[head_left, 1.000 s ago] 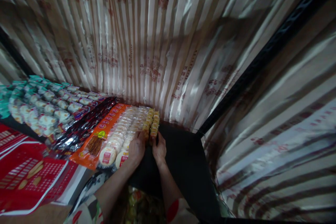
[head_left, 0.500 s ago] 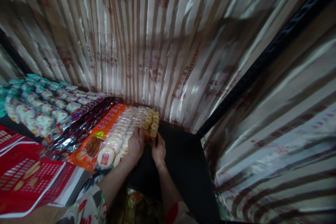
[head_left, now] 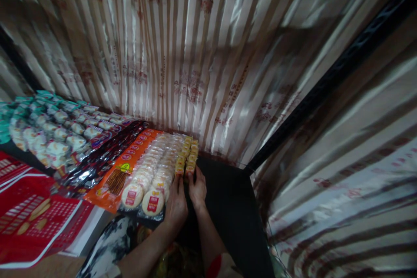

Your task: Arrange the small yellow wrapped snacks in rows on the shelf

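Two narrow rows of small yellow snack packets (head_left: 186, 154) stand on the dark shelf, at the right end of the goods. My left hand (head_left: 177, 204) has its fingers closed against the front of the left yellow row. My right hand (head_left: 197, 190) grips the front end of the right row, thumb and fingers about its last packet. Just left of my left hand lie round white crackers (head_left: 153, 202) in clear wrappers, lined up in two rows with red labels at the front. The fingertips of both hands are partly hidden by dimness and the packets.
An orange bag of brown sticks (head_left: 122, 173) lies beside the crackers, then dark shiny packets (head_left: 104, 152) and many white-and-green wrapped snacks (head_left: 58, 132). A large red package (head_left: 39, 221) is at lower left. A striped curtain (head_left: 202, 52) backs the black shelf (head_left: 228, 204); a black post (head_left: 312, 91) slants at right.
My left hand has drawn back toward me from beside the yellow row to its front end, uncovering the front crackers. My right hand has stayed nearly in place.
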Action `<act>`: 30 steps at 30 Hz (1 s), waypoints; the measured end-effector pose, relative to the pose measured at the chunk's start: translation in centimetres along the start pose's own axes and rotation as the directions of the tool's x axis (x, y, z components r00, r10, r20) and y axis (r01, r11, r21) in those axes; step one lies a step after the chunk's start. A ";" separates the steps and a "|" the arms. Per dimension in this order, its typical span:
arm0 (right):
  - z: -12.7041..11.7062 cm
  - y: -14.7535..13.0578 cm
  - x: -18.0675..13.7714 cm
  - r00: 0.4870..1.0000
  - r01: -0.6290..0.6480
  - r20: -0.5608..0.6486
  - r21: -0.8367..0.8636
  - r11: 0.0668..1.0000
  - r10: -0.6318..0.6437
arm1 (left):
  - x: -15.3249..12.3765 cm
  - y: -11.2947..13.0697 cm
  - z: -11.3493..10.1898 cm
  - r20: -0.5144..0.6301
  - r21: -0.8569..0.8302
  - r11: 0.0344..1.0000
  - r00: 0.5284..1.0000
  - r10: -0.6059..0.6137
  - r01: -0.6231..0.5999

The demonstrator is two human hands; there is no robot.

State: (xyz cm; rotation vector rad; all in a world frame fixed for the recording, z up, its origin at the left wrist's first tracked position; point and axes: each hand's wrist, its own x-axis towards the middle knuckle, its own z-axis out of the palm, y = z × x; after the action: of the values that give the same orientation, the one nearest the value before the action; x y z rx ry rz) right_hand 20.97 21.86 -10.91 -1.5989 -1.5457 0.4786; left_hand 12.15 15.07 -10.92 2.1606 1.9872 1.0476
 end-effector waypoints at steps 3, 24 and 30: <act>0.0 0.0 0.0 1.000 -0.011 0.001 -0.003 1.000 0.011 | 0.0 -0.2 1.2 -0.028 -0.059 0.998 0.999 -0.031 0.029; -0.2 -0.2 0.1 0.997 -0.050 0.063 -0.025 0.998 0.051 | 0.6 1.8 1.4 -0.161 0.212 0.971 0.976 0.143 -0.108; -0.4 -0.5 -0.1 0.993 -0.114 0.039 0.025 0.993 0.113 | 0.6 1.8 1.0 -0.128 0.194 0.975 0.983 0.132 -0.105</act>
State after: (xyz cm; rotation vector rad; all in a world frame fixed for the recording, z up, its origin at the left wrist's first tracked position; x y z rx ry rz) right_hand 20.90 21.56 -10.30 -1.6718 -1.4745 0.5923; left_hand 14.23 15.69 -10.64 2.3900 2.1182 1.0974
